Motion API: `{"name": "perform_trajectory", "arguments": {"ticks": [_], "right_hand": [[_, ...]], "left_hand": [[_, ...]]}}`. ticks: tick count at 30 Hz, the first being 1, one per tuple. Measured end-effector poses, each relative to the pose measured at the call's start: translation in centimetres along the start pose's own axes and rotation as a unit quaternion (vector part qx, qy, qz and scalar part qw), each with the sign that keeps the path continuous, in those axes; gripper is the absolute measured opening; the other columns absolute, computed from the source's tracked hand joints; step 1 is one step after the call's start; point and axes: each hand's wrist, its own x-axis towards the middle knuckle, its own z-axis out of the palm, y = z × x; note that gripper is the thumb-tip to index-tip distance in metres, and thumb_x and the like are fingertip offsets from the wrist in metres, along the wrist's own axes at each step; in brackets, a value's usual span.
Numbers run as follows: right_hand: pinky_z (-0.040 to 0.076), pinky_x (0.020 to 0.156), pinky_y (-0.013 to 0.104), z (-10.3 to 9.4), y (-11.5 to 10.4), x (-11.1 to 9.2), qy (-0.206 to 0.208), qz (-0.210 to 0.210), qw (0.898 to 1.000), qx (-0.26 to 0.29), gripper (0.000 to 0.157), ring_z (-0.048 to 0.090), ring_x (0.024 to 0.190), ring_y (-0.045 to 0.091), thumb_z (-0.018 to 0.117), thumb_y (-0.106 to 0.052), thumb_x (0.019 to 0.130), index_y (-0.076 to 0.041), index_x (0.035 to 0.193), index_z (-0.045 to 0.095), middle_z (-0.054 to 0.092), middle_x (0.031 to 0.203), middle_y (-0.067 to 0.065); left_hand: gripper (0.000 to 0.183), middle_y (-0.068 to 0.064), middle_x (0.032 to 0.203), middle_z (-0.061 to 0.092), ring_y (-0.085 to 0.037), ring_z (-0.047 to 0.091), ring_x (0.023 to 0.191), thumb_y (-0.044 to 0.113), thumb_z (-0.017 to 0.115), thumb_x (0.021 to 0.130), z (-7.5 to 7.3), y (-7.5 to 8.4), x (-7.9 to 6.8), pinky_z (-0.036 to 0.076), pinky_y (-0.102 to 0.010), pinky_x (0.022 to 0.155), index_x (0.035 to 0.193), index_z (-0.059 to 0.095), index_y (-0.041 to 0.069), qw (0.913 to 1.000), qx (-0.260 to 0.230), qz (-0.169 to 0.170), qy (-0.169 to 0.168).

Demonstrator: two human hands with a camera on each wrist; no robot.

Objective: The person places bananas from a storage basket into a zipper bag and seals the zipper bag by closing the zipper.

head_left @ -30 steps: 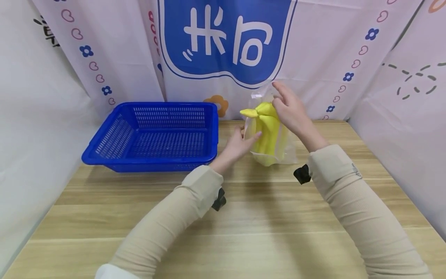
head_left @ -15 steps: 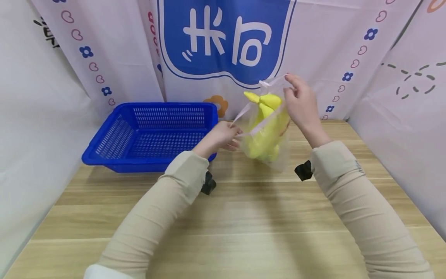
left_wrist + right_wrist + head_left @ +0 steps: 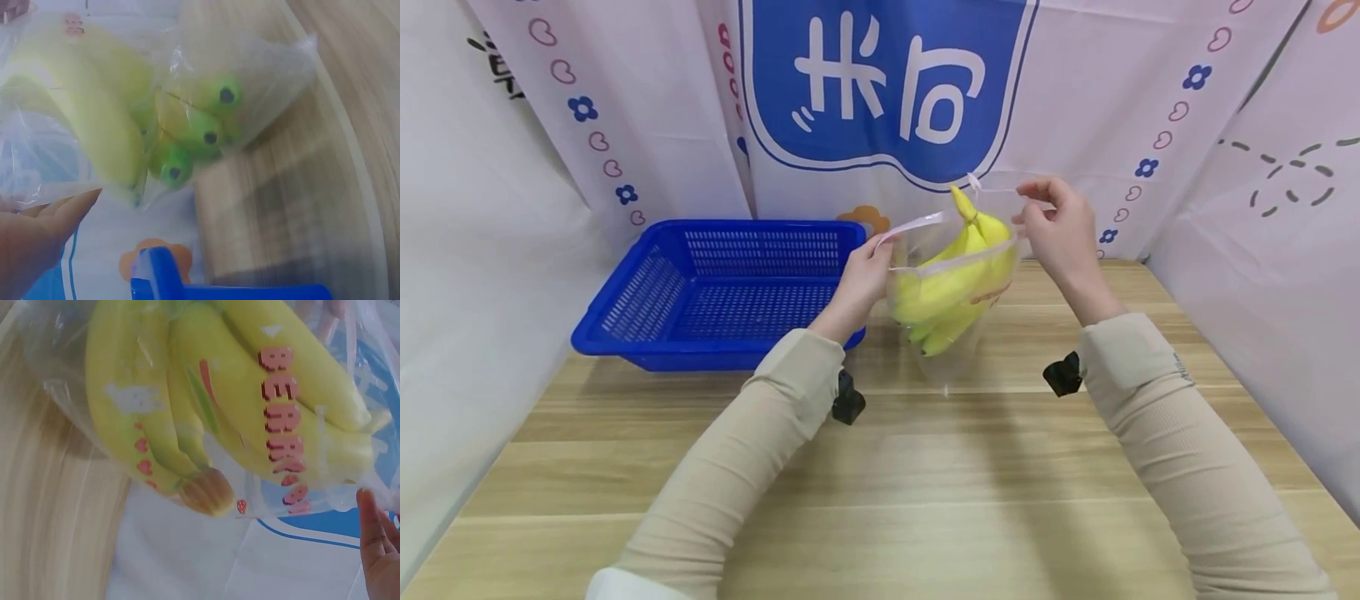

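Note:
A clear plastic bag with bunches of yellow bananas inside hangs between my hands. My left hand pinches its rim on the left, thumb on top. At the opposite side, my right hand pinches the rim with curled fingers. In the left wrist view, green banana tips with dark ends point down into the bag's corner. Red lettering and small hearts are printed on the bag in the right wrist view, where a brown stem end also shows. Whether the bag touches the table cannot be told.
A blue plastic basket with slotted walls stands on the left, close beside my left wrist. The wooden table runs up to a printed cloth backdrop. White cloth walls enclose both sides.
My left hand has moved from the bananas to the bag's left rim. The bag has opened wider between my hands, and the bananas have tilted, their lower ends swinging left.

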Motion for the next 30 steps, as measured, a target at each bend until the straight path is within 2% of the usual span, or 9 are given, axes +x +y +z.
{"name": "perform_trajectory", "arguments": {"ticks": [2, 8, 10, 12, 15, 18, 23, 26, 30], "right_hand": [[0.051, 0.069, 0.011, -0.1, 0.5, 0.0, -0.017, 0.007, 1.000, 0.013, 0.033, 0.060, 0.076, -0.003, 0.037, -0.014, 0.099, -0.001, 0.125, 0.053, 0.060, 0.121, 0.013], [0.051, 0.069, 0.010, -0.4, 1.9, 0.2, -0.052, 0.043, 0.998, 0.019, 0.034, 0.057, 0.075, 0.001, 0.040, -0.018, 0.102, 0.001, 0.128, 0.053, 0.057, 0.094, -0.001], [0.052, 0.079, 0.017, -0.6, 2.2, 0.3, -0.074, 0.049, 0.996, -0.007, 0.038, 0.058, 0.090, 0.009, 0.041, -0.024, 0.102, -0.003, 0.132, 0.052, 0.059, 0.103, 0.004], [0.051, 0.095, 0.031, -0.8, 2.3, 0.3, -0.117, 0.056, 0.991, -0.033, 0.046, 0.056, 0.112, 0.021, 0.039, -0.034, 0.102, -0.007, 0.140, 0.046, 0.056, 0.125, 0.013], [0.033, 0.113, 0.051, -0.8, 2.5, 0.3, -0.194, 0.055, 0.979, -0.041, 0.058, 0.035, 0.140, 0.035, 0.036, -0.043, 0.101, -0.010, 0.149, 0.031, 0.033, 0.153, 0.018], [0.021, 0.119, 0.052, -0.6, 2.7, 0.2, -0.244, 0.046, 0.969, -0.008, 0.060, 0.022, 0.146, 0.036, 0.035, -0.040, 0.102, -0.009, 0.152, 0.022, 0.021, 0.158, 0.017], [0.024, 0.119, 0.046, -0.5, 2.9, 0.3, -0.253, 0.050, 0.965, 0.045, 0.058, 0.036, 0.137, 0.030, 0.038, -0.035, 0.102, -0.013, 0.153, 0.021, 0.033, 0.150, 0.022], [0.030, 0.117, 0.042, -0.3, 3.0, 0.4, -0.239, 0.065, 0.967, 0.054, 0.053, 0.046, 0.121, 0.018, 0.042, -0.037, 0.101, -0.014, 0.148, 0.034, 0.046, 0.138, 0.015], [0.036, 0.109, 0.037, -0.1, 3.1, 0.4, -0.194, 0.081, 0.976, 0.059, 0.029, 0.047, 0.106, 0.008, 0.049, -0.034, 0.098, -0.012, 0.116, 0.055, 0.051, 0.112, -0.005]], "left_hand": [[0.041, -0.007, 0.141, 0.052, -0.024, 0.056, 0.120, 0.031, 0.029, 0.106, -0.1, -0.1, 0.0, 0.050, -0.040, 0.098, 0.139, 0.048, 0.018, 0.9995, -0.027, -0.003, -0.014], [0.044, -0.008, 0.146, 0.048, -0.027, 0.049, 0.131, 0.033, 0.023, 0.106, -0.2, -0.1, 0.1, 0.045, -0.045, 0.105, 0.141, 0.044, 0.018, 0.9958, -0.076, -0.012, -0.050], [0.044, -0.009, 0.146, 0.048, -0.027, 0.047, 0.133, 0.033, 0.023, 0.106, -0.1, 0.0, 0.1, 0.044, -0.046, 0.105, 0.141, 0.044, 0.017, 0.9947, -0.084, -0.014, -0.057], [0.044, -0.010, 0.144, 0.050, -0.027, 0.046, 0.133, 0.032, 0.023, 0.106, -0.1, 0.0, 0.2, 0.044, -0.046, 0.105, 0.139, 0.046, 0.015, 0.9937, -0.093, -0.015, -0.060], [0.043, -0.011, 0.141, 0.052, -0.026, 0.047, 0.132, 0.031, 0.023, 0.106, -0.1, 0.0, 0.3, 0.044, -0.045, 0.106, 0.137, 0.047, 0.012, 0.9934, -0.096, -0.014, -0.062], [0.043, -0.011, 0.140, 0.053, -0.026, 0.047, 0.131, 0.029, 0.022, 0.106, -0.1, -0.1, 0.4, 0.043, -0.044, 0.107, 0.136, 0.048, 0.011, 0.9938, -0.089, -0.012, -0.066], [0.042, -0.009, 0.139, 0.053, -0.024, 0.045, 0.133, 0.029, 0.024, 0.106, -0.1, 0.0, 0.5, 0.039, -0.044, 0.110, 0.135, 0.050, 0.011, 0.9954, -0.070, -0.002, -0.066], [0.042, -0.004, 0.141, 0.052, -0.020, 0.038, 0.138, 0.030, 0.025, 0.106, -0.2, 0.1, 0.5, 0.030, -0.043, 0.116, 0.133, 0.052, 0.013, 0.9968, -0.047, 0.006, -0.064], [0.042, -0.003, 0.140, 0.053, -0.019, 0.038, 0.138, 0.031, 0.026, 0.106, -0.3, 0.3, 0.5, 0.025, -0.041, 0.118, 0.133, 0.053, 0.014, 0.9971, -0.032, 0.018, -0.066]]}}
